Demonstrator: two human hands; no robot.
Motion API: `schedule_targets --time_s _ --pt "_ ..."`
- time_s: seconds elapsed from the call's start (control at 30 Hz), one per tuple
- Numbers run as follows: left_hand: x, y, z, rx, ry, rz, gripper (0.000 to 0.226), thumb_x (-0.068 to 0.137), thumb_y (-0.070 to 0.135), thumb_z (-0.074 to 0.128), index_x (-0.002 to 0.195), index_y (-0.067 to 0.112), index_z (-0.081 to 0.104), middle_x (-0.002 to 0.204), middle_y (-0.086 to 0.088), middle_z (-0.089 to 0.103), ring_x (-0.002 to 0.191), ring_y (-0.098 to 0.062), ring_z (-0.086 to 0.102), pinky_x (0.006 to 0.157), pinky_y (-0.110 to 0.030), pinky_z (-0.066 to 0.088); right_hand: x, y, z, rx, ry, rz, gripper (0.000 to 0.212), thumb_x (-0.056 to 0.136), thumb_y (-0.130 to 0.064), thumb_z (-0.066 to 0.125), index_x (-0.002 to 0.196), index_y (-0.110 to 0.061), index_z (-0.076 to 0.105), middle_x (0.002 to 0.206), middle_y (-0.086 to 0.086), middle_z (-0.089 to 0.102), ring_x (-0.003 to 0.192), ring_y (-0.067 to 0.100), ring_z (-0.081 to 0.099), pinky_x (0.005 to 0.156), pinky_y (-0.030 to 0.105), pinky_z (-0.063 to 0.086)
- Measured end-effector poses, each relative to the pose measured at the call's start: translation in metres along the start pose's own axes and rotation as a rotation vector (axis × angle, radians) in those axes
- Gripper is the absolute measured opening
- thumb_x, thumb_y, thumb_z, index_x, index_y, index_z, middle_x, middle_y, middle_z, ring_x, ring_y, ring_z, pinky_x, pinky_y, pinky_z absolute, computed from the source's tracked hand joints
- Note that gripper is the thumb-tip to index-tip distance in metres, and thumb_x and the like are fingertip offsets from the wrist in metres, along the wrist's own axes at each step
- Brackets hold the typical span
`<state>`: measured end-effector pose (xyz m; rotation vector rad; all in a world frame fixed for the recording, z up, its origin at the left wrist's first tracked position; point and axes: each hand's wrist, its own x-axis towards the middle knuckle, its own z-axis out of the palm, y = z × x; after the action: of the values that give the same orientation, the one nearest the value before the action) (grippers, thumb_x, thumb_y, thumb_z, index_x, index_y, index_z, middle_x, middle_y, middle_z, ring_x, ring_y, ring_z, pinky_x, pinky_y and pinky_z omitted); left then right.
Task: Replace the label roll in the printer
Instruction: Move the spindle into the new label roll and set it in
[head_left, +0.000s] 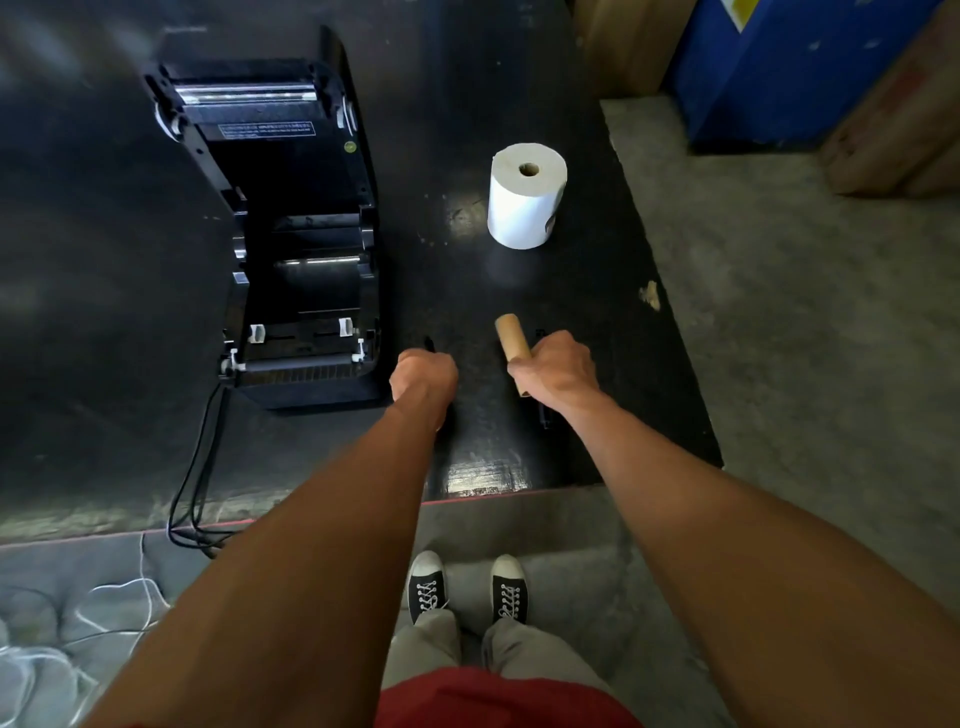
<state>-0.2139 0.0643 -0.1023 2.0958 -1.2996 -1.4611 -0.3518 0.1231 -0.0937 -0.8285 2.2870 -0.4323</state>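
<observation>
The black label printer (291, 291) stands at the left of the black table (597, 291) with its lid swung up and back; no roll lies in its bay. A full white label roll (524, 208) stands on end to the printer's right. My right hand (558, 371) grips a bare brown cardboard core (511, 335), tilted, just above the table near the front. My left hand (423, 376) is curled round a thin black part (429, 343) whose tip pokes out beyond the fingers. It hovers beside the printer's front right corner.
Another black piece (543, 415) shows under my right hand; whether the hand holds it cannot be told. Black cables (192, 467) run from the printer over the table's front edge. A blue box (789, 73) and brown cardboard (893, 130) sit on the floor at far right.
</observation>
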Motion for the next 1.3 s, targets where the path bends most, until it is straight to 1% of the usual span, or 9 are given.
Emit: schedule_targets --time_s 0.17,0.27,0.43,0.63,0.77,0.9,1.07,1.17,1.3 --pt "0.002 -0.007 -0.001 0.241 0.029 -0.014 0.043 0.094 0.026 0.066 0.131 0.006 0.058 0.130 -0.015 0.064 0.118 -0.030 0.063 0.084 -0.029 0.050 -0.009 -0.011 0.021 -0.124 -0.006 -0.021 0.027 0.078 -0.027 0.080 0.095 -0.011 0.065 0.098 0.012 0.070 0.096 0.032 0.070 0.071 0.033 0.054" --pt "0.007 -0.017 -0.002 0.267 0.011 0.045 0.042 0.086 0.023 0.075 0.124 0.007 0.064 0.121 -0.015 0.068 0.110 -0.031 0.067 0.093 -0.036 0.056 -0.009 -0.011 0.029 -0.174 -0.022 -0.029 0.035 0.079 -0.027 0.082 0.105 -0.008 0.068 0.109 0.015 0.072 0.101 0.033 0.070 0.073 0.034 0.054" --pt "0.007 -0.030 -0.004 0.390 -0.013 0.258 0.042 0.081 0.018 0.081 0.119 0.005 0.067 0.117 -0.019 0.068 0.109 -0.034 0.066 0.089 -0.037 0.056 -0.009 -0.008 0.037 -0.140 -0.034 -0.017 0.042 0.076 -0.035 0.087 0.102 -0.007 0.069 0.107 0.015 0.072 0.099 0.033 0.069 0.068 0.033 0.046" --pt "0.007 -0.036 -0.005 0.483 0.011 0.286 0.044 0.086 0.026 0.078 0.118 0.000 0.064 0.117 -0.022 0.067 0.112 -0.037 0.065 0.086 -0.041 0.054 -0.008 -0.005 0.038 -0.105 -0.019 -0.006 0.041 0.075 -0.041 0.086 0.094 -0.010 0.067 0.102 0.013 0.070 0.096 0.032 0.068 0.066 0.033 0.044" --pt "0.008 -0.036 -0.006 0.488 0.015 0.271 0.040 0.090 0.027 0.074 0.118 0.001 0.065 0.116 -0.022 0.067 0.111 -0.037 0.065 0.084 -0.039 0.054 -0.008 -0.002 0.035 -0.102 -0.023 0.001 0.043 0.077 -0.042 0.084 0.069 -0.017 0.050 0.092 0.009 0.063 0.088 0.029 0.064 0.067 0.032 0.043" --pt "0.007 -0.034 -0.008 0.469 0.017 0.285 0.033 0.094 0.024 0.069 0.116 0.000 0.066 0.115 -0.022 0.067 0.110 -0.037 0.066 0.081 -0.037 0.053 -0.007 -0.002 0.036 -0.098 -0.016 -0.009 0.038 0.078 -0.041 0.084 0.078 -0.017 0.054 0.090 0.008 0.062 0.084 0.028 0.063 0.068 0.033 0.045" --pt "0.004 -0.029 -0.012 0.429 0.028 0.319 0.028 0.098 0.022 0.062 0.116 0.000 0.066 0.114 -0.022 0.066 0.106 -0.037 0.066 0.077 -0.036 0.051 -0.008 -0.004 0.035 -0.094 0.021 0.013 0.046 0.078 -0.043 0.083 0.067 -0.020 0.045 0.086 0.006 0.058 0.081 0.026 0.061 0.066 0.033 0.044" --pt "0.001 -0.021 -0.016 0.411 0.021 0.375 0.024 0.099 0.019 0.059 0.112 0.000 0.066 0.111 -0.022 0.067 0.103 -0.036 0.067 0.079 -0.036 0.054 -0.008 -0.008 0.029 -0.094 0.041 0.012 0.037 0.079 -0.042 0.081 0.072 -0.019 0.053 0.096 0.011 0.066 0.094 0.031 0.067 0.067 0.034 0.045" --pt "-0.003 0.002 -0.025 0.398 0.004 0.454 0.017 0.098 0.015 0.054 0.105 0.006 0.067 0.109 -0.019 0.067 0.095 -0.031 0.065 0.073 -0.030 0.046 -0.005 -0.016 0.011 -0.107 0.080 -0.009 0.032 0.084 -0.040 0.077 0.097 -0.011 0.069 0.111 0.014 0.070 0.103 0.033 0.067 0.070 0.033 0.045"
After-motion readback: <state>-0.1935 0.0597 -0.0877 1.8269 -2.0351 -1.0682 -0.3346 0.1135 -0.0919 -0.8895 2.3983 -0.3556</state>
